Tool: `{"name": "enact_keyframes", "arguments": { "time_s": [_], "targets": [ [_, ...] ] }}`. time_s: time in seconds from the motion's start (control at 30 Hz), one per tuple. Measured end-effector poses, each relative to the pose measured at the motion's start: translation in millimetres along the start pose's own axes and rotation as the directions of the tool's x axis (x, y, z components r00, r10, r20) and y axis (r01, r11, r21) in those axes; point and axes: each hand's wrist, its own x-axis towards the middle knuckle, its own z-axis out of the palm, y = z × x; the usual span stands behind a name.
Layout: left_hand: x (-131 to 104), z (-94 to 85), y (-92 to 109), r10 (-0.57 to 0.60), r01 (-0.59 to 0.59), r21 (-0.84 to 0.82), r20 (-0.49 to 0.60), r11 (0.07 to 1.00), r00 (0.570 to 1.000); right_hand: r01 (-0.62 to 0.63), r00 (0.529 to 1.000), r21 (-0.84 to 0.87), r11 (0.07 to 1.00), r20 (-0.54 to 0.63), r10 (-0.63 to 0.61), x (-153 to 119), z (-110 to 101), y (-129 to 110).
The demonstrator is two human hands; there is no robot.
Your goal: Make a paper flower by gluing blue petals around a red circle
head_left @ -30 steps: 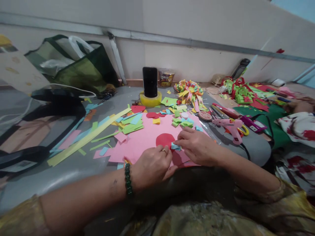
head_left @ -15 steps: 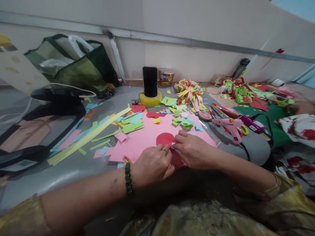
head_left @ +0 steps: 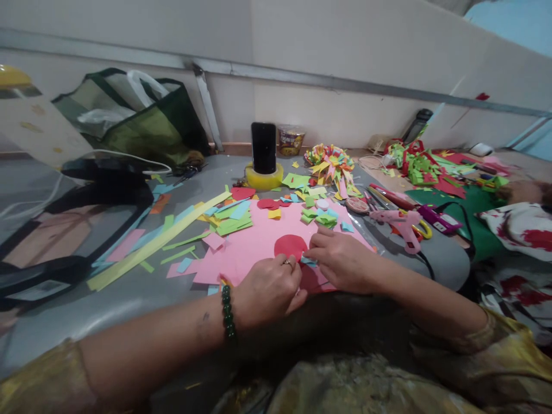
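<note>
At the near edge of a pink paper sheet (head_left: 245, 253), my left hand (head_left: 269, 287) is closed on the edge of a red paper circle (head_left: 290, 246). My right hand (head_left: 340, 259) is just right of it, fingers pinched together at the circle's edge, next to a small light-blue paper piece (head_left: 307, 261). The fingers partly hide this piece. More red paper (head_left: 311, 278) shows below, between the hands. Curled green paper pieces (head_left: 325, 221) and a blue scrap (head_left: 347, 226) lie beyond my right hand.
A phone (head_left: 263, 148) stands in a yellow tape roll (head_left: 264, 180) at the back. A pink glue gun (head_left: 403, 227) lies to the right, and long yellow strips (head_left: 159, 244) to the left. Behind is a paper-strip ornament (head_left: 332, 164). Another person's hand (head_left: 528, 191) is at far right.
The right hand has shifted slightly, and more of the light-blue piece shows below its fingertips. My left hand keeps its hold on the red circle. The whole view has tilted a little.
</note>
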Motion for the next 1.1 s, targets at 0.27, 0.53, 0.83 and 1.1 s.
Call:
{"name": "enact_keyframes", "arguments": {
  "time_s": [0.27, 0.53, 0.83, 1.1],
  "targets": [
    [0, 2.9, 0, 0.019, -0.018, 0.010, -0.038, 1.000, 0.999, 0.023, 1.000, -0.051, 0.998, -0.013, -0.024, -2, 8, 4],
    [-1, 2.5, -1, 0.018, -0.017, 0.034, -0.037, 0.999, 0.999, -0.030, 0.990, -0.052, 0.998, 0.135, 0.037, 8, 8, -6],
    [0, 3.6, -1, 0.028, -0.027, 0.026, -0.045, 0.999, 0.999, -0.049, 0.999, 0.016, 0.999, -0.013, 0.050, -3, 12, 3],
    [-1, 3.7, -1, 0.005, -0.005, -0.002, -0.012, 1.000, 1.000, -0.049, 0.994, 0.021, 0.999, 0.098, 0.046, 7, 12, -3]
  ]
}}
